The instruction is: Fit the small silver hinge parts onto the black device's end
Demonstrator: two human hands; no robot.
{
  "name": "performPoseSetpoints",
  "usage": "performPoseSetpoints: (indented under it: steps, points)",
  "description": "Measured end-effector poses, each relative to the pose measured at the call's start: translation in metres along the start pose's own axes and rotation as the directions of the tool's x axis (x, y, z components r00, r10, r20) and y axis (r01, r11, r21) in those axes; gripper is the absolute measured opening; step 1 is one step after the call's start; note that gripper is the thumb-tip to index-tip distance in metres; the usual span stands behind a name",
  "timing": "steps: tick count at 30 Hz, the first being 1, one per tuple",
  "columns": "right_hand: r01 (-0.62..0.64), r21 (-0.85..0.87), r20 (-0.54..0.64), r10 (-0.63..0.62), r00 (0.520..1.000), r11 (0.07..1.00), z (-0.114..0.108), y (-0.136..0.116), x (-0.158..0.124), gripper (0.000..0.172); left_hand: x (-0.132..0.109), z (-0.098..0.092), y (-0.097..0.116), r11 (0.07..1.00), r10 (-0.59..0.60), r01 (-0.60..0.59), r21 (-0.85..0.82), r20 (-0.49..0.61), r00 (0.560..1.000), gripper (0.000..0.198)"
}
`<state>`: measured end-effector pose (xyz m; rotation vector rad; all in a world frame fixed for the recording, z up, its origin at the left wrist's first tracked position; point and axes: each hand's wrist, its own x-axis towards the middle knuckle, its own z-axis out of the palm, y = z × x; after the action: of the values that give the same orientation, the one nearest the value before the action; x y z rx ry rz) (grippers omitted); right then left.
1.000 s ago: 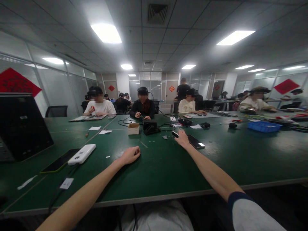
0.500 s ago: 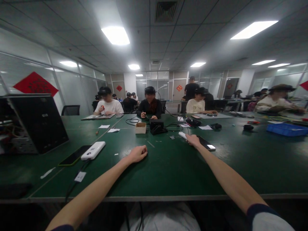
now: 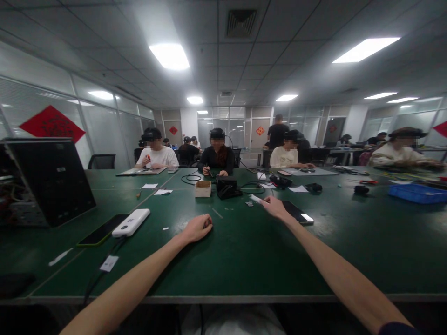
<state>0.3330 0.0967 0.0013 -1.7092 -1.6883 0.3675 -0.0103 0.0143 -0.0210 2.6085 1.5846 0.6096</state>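
My left hand [image 3: 198,229] rests on the green table, its fingers curled into a loose fist with nothing visible in it. Farther forward, my right hand [image 3: 274,207] is closed on the near end of a white slim object [image 3: 256,198]; its exact kind is too small to tell, and the fingers cover part of it. Just right of that hand lies a dark flat phone-like device [image 3: 295,212] with a bright white patch at one corner. Small grey scraps [image 3: 249,204] lie near the white object's tip.
At left are a white power bank [image 3: 131,223] with a cable, a green-edged phone [image 3: 101,231] and a black computer case [image 3: 50,181]. Ahead stand a small cardboard box [image 3: 203,190] and a black device [image 3: 226,187]. A blue tray [image 3: 417,192] sits right; several people work opposite.
My right hand has moved a little left, with the white object in it. My left hand stays curled in nearly the same place. The view has shifted slightly.
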Motion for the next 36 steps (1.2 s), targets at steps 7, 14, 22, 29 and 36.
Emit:
performPoseSetpoints:
  steps: [7, 14, 22, 29, 36]
  points:
    - [0.32, -0.068, 0.243, -0.296, 0.924, 0.945, 0.057, -0.077, -0.068, 0.031, 0.0, 0.0, 0.004, 1.0, -0.008, 0.006, -0.028, -0.079, 0.997, 0.033]
    - [0.424, -0.037, 0.412, -0.373, 0.832, 0.905, 0.074, -0.091, -0.102, 0.043, 0.004, 0.005, 0.001, 0.996, 0.059, -0.062, -0.066, -0.04, 0.997, 0.022]
    - [0.22, -0.303, 0.119, -0.192, 0.974, 0.927, 0.047, -0.041, 0.007, 0.059, 0.005, 0.006, -0.001, 0.983, 0.14, -0.14, -0.119, -0.009, 0.99, 0.027]
    - [-0.055, -0.413, 0.071, 0.093, 0.993, 0.909, 0.054, 0.024, 0.086, 0.074, 0.001, 0.0, 0.007, 0.981, 0.116, -0.109, -0.158, 0.033, 0.993, 0.027]
    - [0.039, -0.365, 0.195, 0.036, 0.98, 0.93, 0.089, 0.027, 0.119, 0.082, 0.0, -0.007, 0.014, 0.981, 0.067, -0.048, -0.189, 0.094, 0.993, 0.028]
